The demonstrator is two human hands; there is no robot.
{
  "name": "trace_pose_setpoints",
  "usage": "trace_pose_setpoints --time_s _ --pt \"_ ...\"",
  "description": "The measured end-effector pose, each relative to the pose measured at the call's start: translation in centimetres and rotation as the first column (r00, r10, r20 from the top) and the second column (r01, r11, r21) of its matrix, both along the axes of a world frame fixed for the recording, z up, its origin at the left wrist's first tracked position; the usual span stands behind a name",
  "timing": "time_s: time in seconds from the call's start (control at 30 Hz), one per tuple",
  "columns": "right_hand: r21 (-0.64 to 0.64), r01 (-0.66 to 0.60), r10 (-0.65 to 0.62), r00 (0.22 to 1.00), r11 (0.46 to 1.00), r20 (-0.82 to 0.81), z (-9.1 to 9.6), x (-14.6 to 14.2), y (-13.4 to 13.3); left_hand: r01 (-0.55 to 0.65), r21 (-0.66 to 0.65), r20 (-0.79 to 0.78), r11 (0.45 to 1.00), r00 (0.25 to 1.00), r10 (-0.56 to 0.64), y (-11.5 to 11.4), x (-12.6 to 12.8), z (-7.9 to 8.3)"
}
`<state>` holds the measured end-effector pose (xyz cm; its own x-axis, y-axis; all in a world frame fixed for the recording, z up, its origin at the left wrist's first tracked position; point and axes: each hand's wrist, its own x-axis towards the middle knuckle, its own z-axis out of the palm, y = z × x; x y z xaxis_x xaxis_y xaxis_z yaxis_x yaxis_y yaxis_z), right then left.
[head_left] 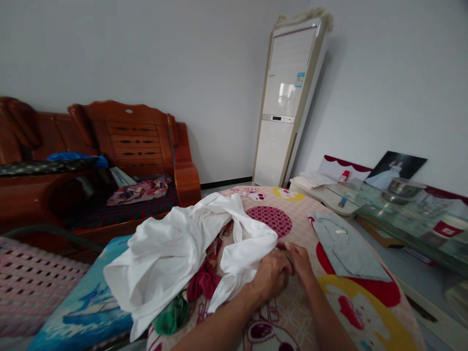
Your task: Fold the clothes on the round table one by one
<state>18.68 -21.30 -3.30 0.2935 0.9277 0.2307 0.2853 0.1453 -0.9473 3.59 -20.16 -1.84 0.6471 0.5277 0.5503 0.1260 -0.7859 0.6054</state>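
Head camera view, looking down over a pink cartoon-print blanket (292, 312) spread across a rounded surface. Two bare forearms reach in from the near edge and the hands meet at the centre. The left hand (270, 277) has its grip clamped on a bunched end of a white garment (171, 253). The right hand (302, 258) lies just beside it, touching it, with the fingers laid against the same bunched end. The left hand hides the thumb, so I cannot tell whether that grip is closed.

The white garment sprawls crumpled from the hands out to the left, over the blanket's left edge. A red cloth (204, 282) and a green cloth (172, 316) poke out from under it. A folded grey garment (345, 251) lies flat on the blanket to the right. A wooden sofa (139, 141) stands far left, and a tall white air conditioner (283, 107) stands in the far corner. A glass table (405, 214) runs along the right wall.
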Motion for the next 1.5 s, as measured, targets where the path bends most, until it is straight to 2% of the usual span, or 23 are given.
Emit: trace_pose_setpoints --time_s 0.13,0.2,0.3,0.37,0.4,0.47,0.53,0.63,0.7,0.73,0.8,0.93,1.03,1.1,1.17,1.2,1.27,1.33,1.43,1.5 --pt "-0.013 0.019 -0.020 0.997 1.000 -0.076 0.2 -0.2 -0.1 0.224 -0.038 -0.169 0.974 0.959 -0.227 -0.6 0.5 -0.9" --pt "-0.016 -0.018 0.016 0.996 1.000 -0.087 0.3 -0.1 -0.2 0.276 -0.079 -0.224 0.958 0.931 -0.287 -0.7 0.5 -1.0" --pt "-0.052 -0.066 0.061 0.994 0.996 -0.086 0.5 0.0 -0.2 0.310 -0.146 -0.200 0.939 0.921 -0.335 -1.2 0.2 0.2" --pt "-0.055 0.014 -0.018 0.998 0.998 -0.068 0.4 0.4 -0.2 0.300 -0.197 -0.108 0.934 0.940 -0.324 -1.3 -0.5 1.8" --pt "-0.039 0.090 -0.093 0.994 0.995 -0.059 0.3 0.8 -0.1 0.258 -0.222 -0.047 0.940 0.960 -0.275 -1.2 -0.9 2.8" --pt "0.017 0.277 -0.276 0.960 0.961 -0.055 -0.2 2.0 -0.1 0.105 -0.267 0.070 0.958 0.994 -0.089 -0.5 -2.2 4.3" --pt "0.067 0.463 -0.458 0.886 0.884 -0.077 -0.9 3.6 -0.3 -0.121 -0.322 0.128 0.939 0.977 0.170 1.2 -3.7 4.9" --pt "0.096 0.665 -0.653 0.746 0.740 -0.136 -1.8 5.8 -0.7 -0.429 -0.330 0.037 0.841 0.884 0.465 4.5 -5.9 4.0" --pt "0.107 0.721 -0.702 0.692 0.685 -0.170 -2.3 6.7 -0.9 -0.533 -0.300 -0.040 0.791 0.836 0.548 6.4 -7.0 2.5" --pt "0.113 0.727 -0.706 0.685 0.677 -0.177 -2.6 7.0 -0.9 -0.552 -0.288 -0.066 0.783 0.827 0.558 7.0 -7.3 1.7" --pt "0.127 0.721 -0.704 0.693 0.682 -0.157 -3.0 7.3 -0.9 -0.530 -0.218 -0.086 0.820 0.847 0.524 7.7 -7.4 0.1" --pt "0.128 0.722 -0.721 0.690 0.680 -0.065 -3.2 7.4 -1.0 -0.346 0.011 -0.081 0.938 0.935 0.346 7.4 -6.1 -2.2" --pt "0.203 0.713 -0.736 0.673 0.671 0.073 -2.0 6.7 -1.4 -0.252 0.084 -0.085 0.964 0.962 0.259 6.8 -4.8 -2.8" --pt "0.363 0.621 -0.709 0.675 0.695 0.204 -0.5 5.6 -1.6 -0.243 0.087 -0.091 0.966 0.964 0.251 6.4 -4.3 -2.5" --pt "0.512 0.413 -0.621 0.705 0.753 0.344 0.9 3.8 -1.8 -0.239 0.069 -0.088 0.969 0.966 0.244 5.9 -4.1 -1.8" --pt "0.535 0.288 -0.545 0.727 0.794 0.417 1.4 2.7 -1.7 -0.226 0.053 -0.088 0.973 0.969 0.230 5.6 -4.1 -1.4" --pt "0.482 0.060 -0.358 0.750 0.874 0.557 1.9 0.6 -1.5 -0.179 0.019 -0.105 0.984 0.978 0.180 5.1 -4.1 -0.6" --pt "0.405 -0.051 -0.246 0.722 0.913 0.647 1.7 -1.0 -1.1 -0.133 -0.020 -0.138 0.991 0.982 0.129 4.7 -4.0 0.0" --pt "0.336 -0.047 -0.199 0.726 0.941 0.658 0.9 -1.7 -0.7 -0.108 -0.070 -0.149 0.992 0.984 0.097 4.6 -3.8 -0.3" --pt "0.336 0.075 -0.271 0.763 0.939 0.587 0.6 -1.0 -0.8 -0.119 -0.069 -0.139 0.991 0.984 0.108 5.0 -3.6 -1.1"
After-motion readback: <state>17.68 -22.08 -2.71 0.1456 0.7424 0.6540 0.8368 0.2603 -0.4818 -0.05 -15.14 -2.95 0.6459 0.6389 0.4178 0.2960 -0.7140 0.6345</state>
